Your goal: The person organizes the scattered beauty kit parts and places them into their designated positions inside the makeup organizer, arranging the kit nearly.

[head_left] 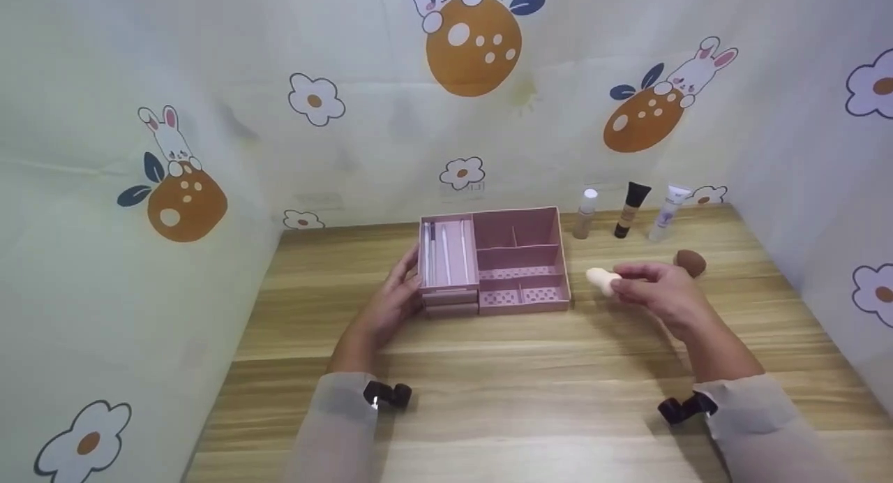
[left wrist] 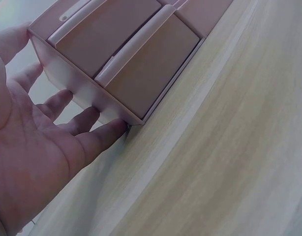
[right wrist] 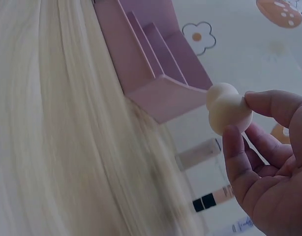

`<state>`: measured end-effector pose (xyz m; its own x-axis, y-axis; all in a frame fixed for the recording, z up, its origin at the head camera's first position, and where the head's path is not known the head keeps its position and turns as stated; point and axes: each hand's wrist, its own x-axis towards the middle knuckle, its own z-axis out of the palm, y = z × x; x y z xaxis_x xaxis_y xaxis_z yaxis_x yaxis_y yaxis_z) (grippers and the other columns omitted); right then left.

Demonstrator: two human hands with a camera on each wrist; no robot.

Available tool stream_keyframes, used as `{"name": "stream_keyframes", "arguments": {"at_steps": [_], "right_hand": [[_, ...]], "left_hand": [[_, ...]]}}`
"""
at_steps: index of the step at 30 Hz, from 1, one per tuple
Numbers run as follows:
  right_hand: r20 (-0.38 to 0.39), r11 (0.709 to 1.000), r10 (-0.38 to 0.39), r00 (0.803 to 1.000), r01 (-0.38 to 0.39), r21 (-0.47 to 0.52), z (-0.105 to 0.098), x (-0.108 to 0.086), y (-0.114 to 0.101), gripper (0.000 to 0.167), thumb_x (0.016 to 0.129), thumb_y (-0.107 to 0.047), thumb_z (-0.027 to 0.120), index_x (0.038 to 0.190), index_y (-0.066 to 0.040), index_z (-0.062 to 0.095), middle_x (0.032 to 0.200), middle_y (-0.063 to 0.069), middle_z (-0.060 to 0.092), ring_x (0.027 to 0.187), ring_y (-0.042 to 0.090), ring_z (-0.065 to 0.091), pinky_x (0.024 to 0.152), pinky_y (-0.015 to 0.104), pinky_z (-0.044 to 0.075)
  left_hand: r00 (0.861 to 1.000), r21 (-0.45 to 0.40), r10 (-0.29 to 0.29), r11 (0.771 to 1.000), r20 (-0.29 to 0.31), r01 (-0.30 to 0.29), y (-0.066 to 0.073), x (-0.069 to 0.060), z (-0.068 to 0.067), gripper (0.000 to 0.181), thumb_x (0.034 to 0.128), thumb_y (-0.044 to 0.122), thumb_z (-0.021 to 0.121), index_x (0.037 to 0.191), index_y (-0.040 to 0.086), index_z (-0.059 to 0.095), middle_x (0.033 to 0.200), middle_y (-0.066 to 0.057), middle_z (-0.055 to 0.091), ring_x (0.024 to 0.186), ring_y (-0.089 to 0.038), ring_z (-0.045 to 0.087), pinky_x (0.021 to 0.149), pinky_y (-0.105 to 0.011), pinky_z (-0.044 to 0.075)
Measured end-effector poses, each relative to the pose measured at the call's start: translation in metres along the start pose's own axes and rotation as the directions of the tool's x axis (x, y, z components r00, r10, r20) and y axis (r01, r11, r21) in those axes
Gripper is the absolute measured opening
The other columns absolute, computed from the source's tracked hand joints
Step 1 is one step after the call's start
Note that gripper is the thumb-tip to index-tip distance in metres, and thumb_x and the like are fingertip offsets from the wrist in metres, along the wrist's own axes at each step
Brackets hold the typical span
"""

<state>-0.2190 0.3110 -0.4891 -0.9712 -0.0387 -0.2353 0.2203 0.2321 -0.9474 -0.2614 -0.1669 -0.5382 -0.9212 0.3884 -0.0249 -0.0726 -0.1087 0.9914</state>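
A pink desktop organizer [head_left: 523,261] with several compartments and two small drawers [left wrist: 148,61] stands on the table. My left hand [head_left: 395,298] rests its fingertips against the organizer's left side, fingers spread and fairly straight in the left wrist view. Between thumb and fingers, my right hand [head_left: 659,294] pinches a cream, gourd-shaped makeup sponge [right wrist: 229,110] above the table, to the right of the organizer and apart from it. Several slim sticks [head_left: 446,253] lie in the organizer's top left tray. Behind the right hand sits a brown makeup sponge [head_left: 691,262].
At the back right stand a clear bottle with a white cap [head_left: 584,214], a black-capped foundation tube [head_left: 630,211] and a white tube [head_left: 668,214]. Patterned cloth [head_left: 377,141] walls in the wooden table [head_left: 488,392] at the back and sides.
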Motion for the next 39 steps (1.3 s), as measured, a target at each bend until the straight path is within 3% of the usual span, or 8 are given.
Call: {"name": "stream_keyframes", "arguments": {"at_steps": [14, 24, 33, 39], "right_hand": [[0.033, 0.997, -0.072, 0.997, 0.072, -0.004, 0.045, 0.007, -0.026, 0.054, 0.094, -0.017, 0.082, 0.138, 0.008, 0.065, 0.112, -0.003, 0.076, 0.096, 0.008, 0.073, 0.088, 0.021, 0.063], [0.068, 0.992, -0.125, 0.990, 0.126, -0.015, 0.078, 0.014, -0.037, 0.045, 0.090, -0.012, 0.083, 0.130, 0.005, 0.071, 0.113, 0.004, 0.078, 0.097, 0.013, 0.072, 0.086, 0.023, 0.063], [0.090, 0.992, -0.114, 0.989, 0.118, -0.038, 0.102, 0.021, -0.045, 0.046, 0.088, -0.012, 0.085, 0.129, 0.001, 0.072, 0.118, 0.012, 0.077, 0.099, 0.017, 0.071, 0.084, 0.026, 0.063], [0.105, 0.993, -0.110, 0.988, 0.113, -0.020, 0.115, 0.031, -0.040, 0.048, 0.089, -0.009, 0.083, 0.132, 0.004, 0.069, 0.118, 0.016, 0.076, 0.096, 0.017, 0.071, 0.085, 0.030, 0.065]], "left_hand": [[1.000, -0.012, 0.003, 1.000, 0.006, -0.003, 0.000, 0.001, 0.000, 0.069, 0.1107, 0.030, 0.056, 0.169, 0.044, 0.024, 0.180, -0.003, 0.016, 0.158, -0.037, 0.040, 0.129, -0.054, 0.038], [1.000, -0.026, 0.015, 1.000, 0.005, -0.014, 0.002, 0.001, 0.002, 0.067, 0.1111, 0.029, 0.056, 0.169, 0.043, 0.026, 0.180, 0.001, 0.016, 0.157, -0.037, 0.041, 0.127, -0.053, 0.042], [1.000, -0.008, 0.006, 1.000, 0.006, -0.006, 0.002, 0.000, 0.001, 0.066, 0.1111, 0.028, 0.056, 0.169, 0.043, 0.027, 0.179, 0.000, 0.017, 0.155, -0.037, 0.045, 0.127, -0.052, 0.042], [1.000, -0.003, -0.002, 1.000, 0.003, 0.002, 0.001, 0.001, 0.001, 0.066, 0.1111, 0.030, 0.056, 0.168, 0.044, 0.027, 0.180, 0.001, 0.016, 0.154, -0.037, 0.047, 0.126, -0.051, 0.044]]}}
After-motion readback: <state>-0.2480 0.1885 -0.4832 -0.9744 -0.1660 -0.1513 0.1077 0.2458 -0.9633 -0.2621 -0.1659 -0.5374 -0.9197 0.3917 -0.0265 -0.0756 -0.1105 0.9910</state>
